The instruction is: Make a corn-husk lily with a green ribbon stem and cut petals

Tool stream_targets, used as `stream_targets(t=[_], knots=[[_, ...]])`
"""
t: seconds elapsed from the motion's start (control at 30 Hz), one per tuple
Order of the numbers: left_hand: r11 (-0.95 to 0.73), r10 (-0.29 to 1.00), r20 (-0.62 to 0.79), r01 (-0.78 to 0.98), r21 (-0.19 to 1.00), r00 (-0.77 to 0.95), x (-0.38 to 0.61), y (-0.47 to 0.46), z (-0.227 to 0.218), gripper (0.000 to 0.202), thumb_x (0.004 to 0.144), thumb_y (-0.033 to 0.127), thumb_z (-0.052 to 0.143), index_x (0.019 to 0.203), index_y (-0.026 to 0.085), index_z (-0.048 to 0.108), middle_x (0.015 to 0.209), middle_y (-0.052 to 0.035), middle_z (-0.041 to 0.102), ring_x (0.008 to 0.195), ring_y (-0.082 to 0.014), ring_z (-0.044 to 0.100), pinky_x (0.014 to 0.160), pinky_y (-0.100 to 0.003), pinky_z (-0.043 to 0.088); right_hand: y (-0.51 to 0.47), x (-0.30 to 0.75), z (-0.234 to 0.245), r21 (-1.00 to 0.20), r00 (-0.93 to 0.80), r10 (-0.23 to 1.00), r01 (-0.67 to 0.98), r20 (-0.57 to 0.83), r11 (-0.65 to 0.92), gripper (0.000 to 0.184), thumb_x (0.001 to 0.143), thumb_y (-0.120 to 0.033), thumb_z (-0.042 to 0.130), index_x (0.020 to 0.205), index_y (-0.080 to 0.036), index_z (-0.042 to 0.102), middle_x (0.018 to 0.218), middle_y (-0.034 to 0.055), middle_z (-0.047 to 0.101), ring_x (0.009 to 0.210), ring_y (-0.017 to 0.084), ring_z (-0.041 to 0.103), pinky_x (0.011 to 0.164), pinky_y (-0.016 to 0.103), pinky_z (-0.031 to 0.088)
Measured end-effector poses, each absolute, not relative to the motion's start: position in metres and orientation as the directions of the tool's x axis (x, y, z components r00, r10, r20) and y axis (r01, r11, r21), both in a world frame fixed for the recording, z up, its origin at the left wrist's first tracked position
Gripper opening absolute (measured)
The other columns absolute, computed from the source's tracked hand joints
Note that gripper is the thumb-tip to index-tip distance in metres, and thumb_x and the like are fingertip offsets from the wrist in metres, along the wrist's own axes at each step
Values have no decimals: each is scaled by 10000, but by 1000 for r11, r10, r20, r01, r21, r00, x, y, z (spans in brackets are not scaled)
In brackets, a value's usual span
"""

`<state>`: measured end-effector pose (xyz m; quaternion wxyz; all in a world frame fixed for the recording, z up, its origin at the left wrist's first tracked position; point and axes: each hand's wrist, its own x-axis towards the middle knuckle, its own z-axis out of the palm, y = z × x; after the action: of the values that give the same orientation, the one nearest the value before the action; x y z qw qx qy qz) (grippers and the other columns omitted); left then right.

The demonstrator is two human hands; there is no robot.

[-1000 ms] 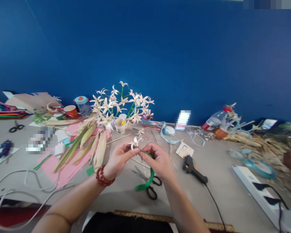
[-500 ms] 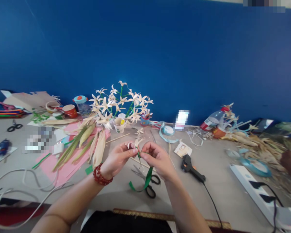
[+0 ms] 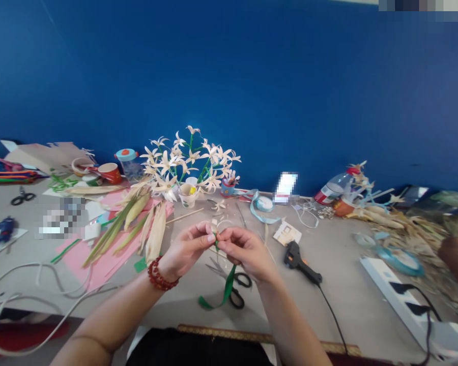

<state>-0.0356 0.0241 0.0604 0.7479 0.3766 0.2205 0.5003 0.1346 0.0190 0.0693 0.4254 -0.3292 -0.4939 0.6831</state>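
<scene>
The right hand (image 3: 248, 251) has closed in on the left hand (image 3: 191, 249). The pale flower (image 3: 214, 222), previously splayed above the fingers, is now mostly concealed. The free end of the green tape (image 3: 229, 287) has shifted toward the left edge of the table (image 3: 171, 307).

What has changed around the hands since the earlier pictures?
The green tape hanging from the right hand has swung leftward at its loose end. The flower at the left hand is now mostly hidden. Both hands kept their pinch; scissors and glue gun stayed put.
</scene>
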Motion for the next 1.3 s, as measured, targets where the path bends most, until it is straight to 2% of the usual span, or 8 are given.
stream_targets(t=[0.13, 0.27, 0.43, 0.53, 0.63, 0.93, 1.07, 1.3], knots=[[188, 925, 74, -618, 763, 372, -31, 22, 60, 113, 745, 215, 768, 767, 160, 672, 791, -22, 653, 757, -121, 564, 734, -240, 415, 18, 132, 67, -973, -363, 930, -227, 53, -33, 253, 740, -394, 759, 756, -182, 623, 594, -53, 483, 452, 56, 305, 426, 204, 214], [77, 963, 94, -591, 803, 253, -26, 19, 60, 162, 733, 217, 779, 840, 177, 664, 813, -13, 660, 778, -130, 585, 753, -247, 432, 12, 130, 71, -975, -226, 948, -49, 224, 219, 197, 813, -362, 673, 739, -191, 607, 634, -20, 553, 544, 102, 437, 509, 223, 324], [10, 982, 87, -504, 864, 170, -26, 19, 55, 148, 724, 241, 783, 782, 173, 665, 805, -11, 663, 766, -140, 590, 736, -259, 442, 5, 131, 83, -910, -174, 921, 175, 348, 377, 185, 841, -312, 619, 698, -196, 611, 592, -21, 517, 545, 117, 439, 522, 241, 344], [22, 983, 69, -486, 874, 167, -29, 20, 52, 146, 720, 249, 785, 772, 166, 677, 805, -13, 661, 748, -136, 576, 710, -251, 429, 6, 135, 86, -926, -234, 928, 177, 290, 334, 166, 846, -318, 619, 739, -194, 640, 586, -26, 513, 526, 112, 425, 501, 238, 338], [80, 979, 31, -511, 856, 204, -30, 20, 53, 164, 705, 256, 799, 777, 162, 684, 772, -8, 657, 736, -130, 562, 718, -253, 417, 10, 139, 85, -971, -313, 932, 88, 184, 221, 168, 838, -342, 639, 794, -180, 650, 613, -22, 531, 526, 103, 432, 485, 228, 337], [174, 936, 57, -600, 781, 347, -27, 20, 62, 151, 738, 268, 771, 770, 143, 693, 744, -26, 630, 692, -131, 535, 683, -269, 395, 20, 136, 79, -977, -434, 901, -197, 16, -78, 291, 718, -408, 772, 701, -170, 605, 535, -62, 462, 438, 55, 363, 406, 193, 229], [171, 919, 93, -599, 782, 384, -27, 20, 65, 135, 769, 272, 739, 773, 142, 705, 752, -43, 640, 744, -163, 575, 728, -292, 433, 20, 133, 74, -960, -425, 905, -257, 7, -114, 309, 694, -393, 797, 689, -171, 581, 518, -70, 460, 408, 45, 364, 380, 182, 198], [163, 912, 117, -608, 777, 393, -27, 20, 64, 121, 766, 254, 743, 785, 137, 718, 781, -42, 644, 734, -151, 585, 703, -273, 454, 20, 128, 67, -953, -398, 916, -295, 53, -73, 289, 708, -341, 792, 680, -179, 554, 531, -76, 476, 404, 39, 372, 385, 166, 262]])
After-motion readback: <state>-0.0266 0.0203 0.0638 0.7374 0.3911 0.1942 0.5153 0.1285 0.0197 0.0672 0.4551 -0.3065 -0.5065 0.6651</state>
